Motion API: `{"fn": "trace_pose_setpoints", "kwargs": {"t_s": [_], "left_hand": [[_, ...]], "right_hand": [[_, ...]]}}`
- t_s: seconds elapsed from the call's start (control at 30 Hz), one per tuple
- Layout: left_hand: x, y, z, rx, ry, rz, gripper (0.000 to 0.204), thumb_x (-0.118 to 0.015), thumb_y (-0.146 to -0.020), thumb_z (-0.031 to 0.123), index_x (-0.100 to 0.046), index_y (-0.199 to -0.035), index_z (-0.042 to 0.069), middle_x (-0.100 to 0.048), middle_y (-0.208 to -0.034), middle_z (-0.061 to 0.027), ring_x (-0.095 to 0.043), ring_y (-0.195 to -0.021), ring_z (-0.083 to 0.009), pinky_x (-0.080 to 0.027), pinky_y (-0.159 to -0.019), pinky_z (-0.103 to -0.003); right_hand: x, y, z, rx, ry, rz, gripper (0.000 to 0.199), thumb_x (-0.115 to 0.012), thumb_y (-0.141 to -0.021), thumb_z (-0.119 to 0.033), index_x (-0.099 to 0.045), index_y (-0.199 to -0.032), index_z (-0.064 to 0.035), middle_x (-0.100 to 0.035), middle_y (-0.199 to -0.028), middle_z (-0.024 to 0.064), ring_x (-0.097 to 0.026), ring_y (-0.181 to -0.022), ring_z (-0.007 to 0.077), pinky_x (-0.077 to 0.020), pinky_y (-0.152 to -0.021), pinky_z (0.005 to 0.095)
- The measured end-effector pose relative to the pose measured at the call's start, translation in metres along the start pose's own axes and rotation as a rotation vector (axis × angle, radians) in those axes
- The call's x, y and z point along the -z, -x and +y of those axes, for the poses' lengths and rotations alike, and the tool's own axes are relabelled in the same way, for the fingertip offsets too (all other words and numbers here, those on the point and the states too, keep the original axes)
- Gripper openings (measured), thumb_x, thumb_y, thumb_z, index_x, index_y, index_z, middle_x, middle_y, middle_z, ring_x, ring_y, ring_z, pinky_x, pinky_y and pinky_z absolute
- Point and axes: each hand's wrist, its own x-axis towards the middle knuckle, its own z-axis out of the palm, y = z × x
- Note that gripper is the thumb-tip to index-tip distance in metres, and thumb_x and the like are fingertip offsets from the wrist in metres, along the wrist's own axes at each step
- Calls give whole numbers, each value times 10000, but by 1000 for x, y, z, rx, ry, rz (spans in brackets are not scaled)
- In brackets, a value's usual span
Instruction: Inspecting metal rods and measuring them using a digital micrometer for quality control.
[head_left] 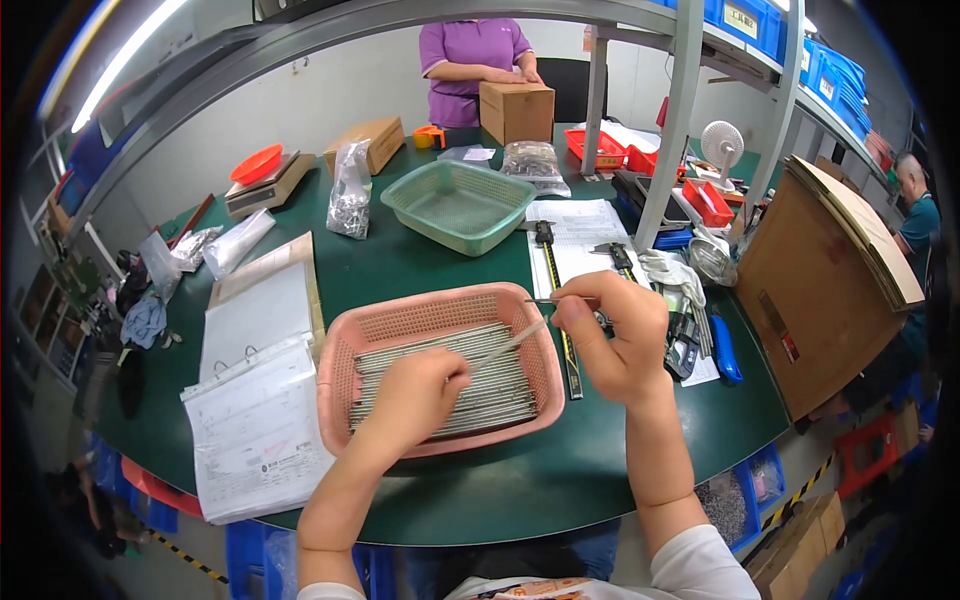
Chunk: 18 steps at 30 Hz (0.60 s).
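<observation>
Both hands above a basket [549, 385] of rods [495, 391]

We find the rods slim, silvery and side by side, in the pink basket near the worktop's [490, 492] front edge. The left hand [424, 388], fingers curled, grips a pale, narrow strip [512, 342] slanting above them. The right hand [612, 335] pinches a thin pin [540, 301] over the basket's far right corner. The left fingertips are hidden; we cannot make out the pin's full length.

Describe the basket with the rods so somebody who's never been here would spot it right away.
On the big dark green table, find the open binder at left. Just right of it, below the left hand, sits the pink basket. Unlike the pale green basket farther back, it's pink and holds many thin metal rods.
</observation>
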Motion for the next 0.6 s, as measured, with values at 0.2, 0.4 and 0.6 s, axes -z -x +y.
{"fn": "trace_pose_setpoints", "kwargs": {"t_s": [0.2,0.4,0.6], "left_hand": [[-13,11,-16,130,-179,-458,89,-630,-653,66,-625,-734,31,-584,-729,-140,-564,-701,-309,-449,-621,-365],[-3,3,-11,66,30,-274,102,-628,-672,110,-644,-755,54,-572,-734,-129,-562,-682,-303,-445,-630,-366],[-4,-20,35,323,944,45,158,-568,-786,16,-611,-934,-20,-576,-708,-46,-587,-660,-140,-475,-602,-226]], "right_hand": [[-2,-1,0,26,-3,-16,39,-595,-695,-33,-557,-705,-31,-547,-542,63,-538,-444,185,-390,-413,267],[-3,-1,-1,25,14,-32,21,-574,-716,-29,-555,-709,-23,-562,-556,63,-550,-456,181,-402,-425,262],[-7,5,5,-70,-147,191,37,-514,-800,-28,-527,-777,-1,-598,-603,77,-576,-499,141,-424,-455,232]]}}
